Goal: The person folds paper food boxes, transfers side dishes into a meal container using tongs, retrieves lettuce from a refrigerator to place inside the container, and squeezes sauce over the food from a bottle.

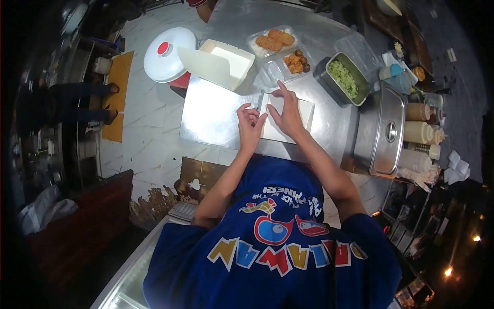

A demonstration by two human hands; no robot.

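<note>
A white paper food box (303,114) lies in front of me on the steel table. At its left side, my left hand (250,127) has curled fingers, with the thumb and fingertips closed on the edge. My right hand (288,112) reaches over the box, its thumb on the same left wall and its fingers at the far left corner. A second paper box (242,54) stands farther back with its lid (203,67) raised to the left. Beyond my hands are a clear tray of rice and breaded pieces (275,40) and a clear container with browned food (296,63).
A metal pan of shredded cabbage (342,80) stands right of the boxes, beside a lidded steel pan (386,131) and sauce bottles (417,132). A white-lidded round container (170,54) is at the table's left. Another person (72,103) stands at far left.
</note>
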